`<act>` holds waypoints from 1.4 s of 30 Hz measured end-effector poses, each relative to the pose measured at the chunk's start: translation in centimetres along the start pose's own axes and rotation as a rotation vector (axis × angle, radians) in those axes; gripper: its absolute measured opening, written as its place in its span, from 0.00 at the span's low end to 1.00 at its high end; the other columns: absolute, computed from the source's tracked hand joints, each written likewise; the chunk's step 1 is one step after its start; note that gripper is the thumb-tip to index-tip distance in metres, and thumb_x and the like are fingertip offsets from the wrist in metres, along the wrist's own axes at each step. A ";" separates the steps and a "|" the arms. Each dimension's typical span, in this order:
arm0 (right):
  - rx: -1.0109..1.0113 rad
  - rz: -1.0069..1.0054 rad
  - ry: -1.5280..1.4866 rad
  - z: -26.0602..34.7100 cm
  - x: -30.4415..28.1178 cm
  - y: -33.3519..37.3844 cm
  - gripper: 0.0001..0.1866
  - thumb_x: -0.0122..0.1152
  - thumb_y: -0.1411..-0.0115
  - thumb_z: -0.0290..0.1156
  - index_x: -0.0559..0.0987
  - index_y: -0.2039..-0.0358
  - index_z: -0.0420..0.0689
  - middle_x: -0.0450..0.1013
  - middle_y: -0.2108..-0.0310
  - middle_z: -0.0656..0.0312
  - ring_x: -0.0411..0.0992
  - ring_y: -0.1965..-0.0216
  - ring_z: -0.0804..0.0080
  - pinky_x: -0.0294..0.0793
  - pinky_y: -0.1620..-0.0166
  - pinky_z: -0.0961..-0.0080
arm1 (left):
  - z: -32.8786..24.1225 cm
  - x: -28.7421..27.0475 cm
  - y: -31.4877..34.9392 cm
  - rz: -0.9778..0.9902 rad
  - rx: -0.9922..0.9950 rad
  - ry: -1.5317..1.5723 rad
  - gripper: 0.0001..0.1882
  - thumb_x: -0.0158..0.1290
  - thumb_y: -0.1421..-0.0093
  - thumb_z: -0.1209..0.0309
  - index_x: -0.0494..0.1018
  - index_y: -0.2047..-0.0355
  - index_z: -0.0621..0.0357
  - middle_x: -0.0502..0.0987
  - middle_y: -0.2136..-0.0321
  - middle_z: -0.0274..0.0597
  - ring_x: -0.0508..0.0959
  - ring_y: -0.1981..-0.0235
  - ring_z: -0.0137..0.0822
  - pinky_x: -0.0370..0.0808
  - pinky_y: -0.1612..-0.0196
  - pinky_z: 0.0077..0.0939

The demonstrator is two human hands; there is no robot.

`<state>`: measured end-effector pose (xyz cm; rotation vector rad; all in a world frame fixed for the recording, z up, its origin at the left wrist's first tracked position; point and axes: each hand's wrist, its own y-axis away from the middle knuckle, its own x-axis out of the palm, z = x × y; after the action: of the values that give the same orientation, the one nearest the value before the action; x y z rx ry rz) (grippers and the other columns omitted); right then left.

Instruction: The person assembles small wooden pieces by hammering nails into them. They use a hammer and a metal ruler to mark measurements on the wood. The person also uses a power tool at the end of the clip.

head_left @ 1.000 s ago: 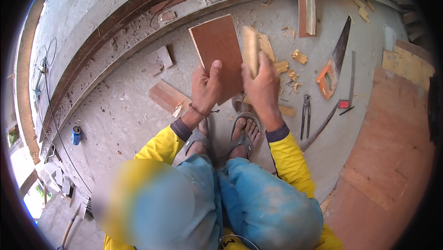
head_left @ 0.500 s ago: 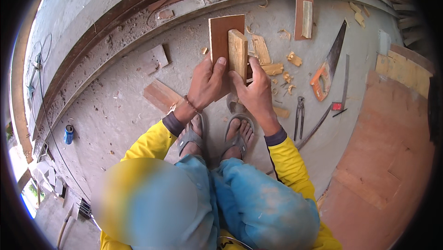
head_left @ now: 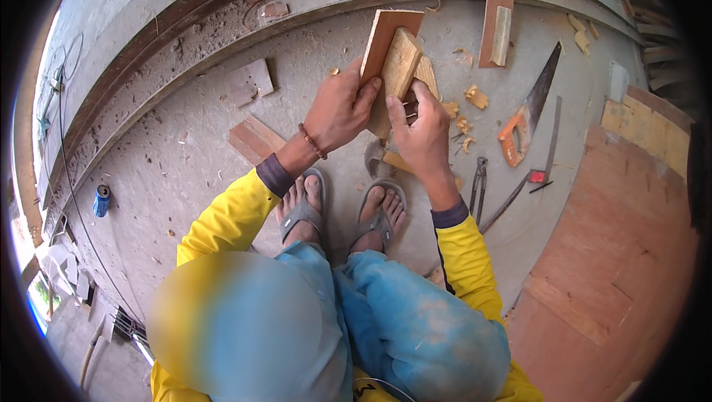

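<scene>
I see my left hand (head_left: 340, 109) gripping a thin brown board (head_left: 382, 42), held above my feet over the concrete floor (head_left: 185, 172). My right hand (head_left: 419, 131) pinches a pale wood block (head_left: 400, 64) flat against it. A handsaw (head_left: 528, 109) lies to the right.

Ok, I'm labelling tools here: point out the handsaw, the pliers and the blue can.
handsaw (head_left: 535, 99): head view, on the blade just above the orange handle.
pliers (head_left: 478, 183): head view, on the handles.
blue can (head_left: 101, 200): head view, on its side wall.
</scene>
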<state>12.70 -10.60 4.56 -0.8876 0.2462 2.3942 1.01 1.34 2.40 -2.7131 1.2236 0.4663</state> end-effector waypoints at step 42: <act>0.038 0.073 -0.171 2.5 -2.9 1.5 0.30 0.55 0.32 0.34 0.63 0.32 0.38 0.73 0.52 0.47 0.77 0.56 0.58 0.78 0.55 0.64 | 2.9 0.2 0.1 0.030 -0.377 0.820 0.22 0.50 0.27 0.55 0.71 0.47 0.64 0.79 0.55 0.36 0.76 0.55 0.23 0.74 0.51 0.23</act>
<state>12.28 -12.26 8.32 -0.6619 0.2604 2.5076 0.44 1.83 -0.38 -3.3510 1.4345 -0.5443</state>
